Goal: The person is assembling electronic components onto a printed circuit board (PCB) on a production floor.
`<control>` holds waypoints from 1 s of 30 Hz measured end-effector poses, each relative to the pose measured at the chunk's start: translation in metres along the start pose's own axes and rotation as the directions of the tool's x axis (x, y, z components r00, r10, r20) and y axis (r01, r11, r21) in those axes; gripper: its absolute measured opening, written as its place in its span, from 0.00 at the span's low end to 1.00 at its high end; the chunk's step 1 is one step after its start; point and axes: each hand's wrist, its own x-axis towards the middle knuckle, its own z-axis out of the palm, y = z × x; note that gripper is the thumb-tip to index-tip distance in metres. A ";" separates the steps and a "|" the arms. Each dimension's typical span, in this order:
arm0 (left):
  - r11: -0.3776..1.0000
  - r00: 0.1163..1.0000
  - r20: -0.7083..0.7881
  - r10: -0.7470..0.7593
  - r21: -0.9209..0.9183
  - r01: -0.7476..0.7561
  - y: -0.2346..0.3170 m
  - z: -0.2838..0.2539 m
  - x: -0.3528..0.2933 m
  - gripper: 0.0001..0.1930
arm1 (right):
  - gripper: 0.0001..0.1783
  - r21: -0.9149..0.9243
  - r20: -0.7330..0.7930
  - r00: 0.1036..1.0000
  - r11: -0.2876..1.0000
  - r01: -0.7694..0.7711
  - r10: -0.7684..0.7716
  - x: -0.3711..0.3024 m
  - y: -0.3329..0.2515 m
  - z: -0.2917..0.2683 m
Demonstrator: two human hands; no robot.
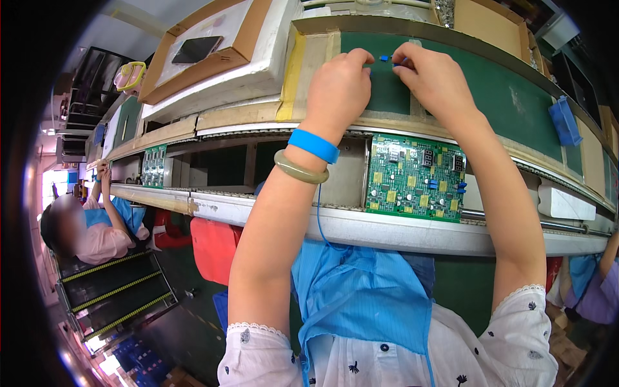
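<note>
Both my arms reach over the conveyor rails to a green work surface [509, 97]. My left hand [340, 87] is closed with its fingertips together; what they hold, if anything, is hidden. Opposite it, my right hand [433, 76] pinches a small blue component, mostly covered by the fingers. Another small blue component [384, 58] lies on the green surface between the two hands. Nearer to me, a green circuit board [401, 184] with black digit displays and a few blue parts rests on the rails. A blue wrist strap [314, 146] and a bangle circle my left wrist.
A cardboard box [242, 55] with a dark flat device inside sits on white foam at the left. A blue bin [565, 121] stands at the right. Another board [153, 166] lies farther left on the conveyor, near a co-worker [106, 226]. Someone else is partly visible far right.
</note>
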 end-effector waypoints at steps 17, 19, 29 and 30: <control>0.659 0.854 0.476 -0.210 -0.577 0.483 0.057 -0.088 -0.065 0.11 | 0.09 0.438 0.191 0.966 0.896 0.076 -0.175 -0.114 -0.026 -0.040; 0.664 0.863 0.464 -0.200 -0.583 0.468 0.058 -0.090 -0.071 0.11 | 0.09 0.392 0.183 0.960 0.911 0.127 -0.212 -0.116 -0.028 -0.040; 0.591 0.846 0.443 -0.297 -0.610 0.527 0.071 -0.094 -0.086 0.11 | 0.07 0.250 0.214 0.934 0.940 0.230 -0.285 -0.117 -0.030 -0.035; 0.589 0.837 0.445 -0.317 -0.599 0.542 0.071 -0.094 -0.087 0.11 | 0.07 0.245 0.187 0.938 0.939 0.243 -0.291 -0.116 -0.031 -0.035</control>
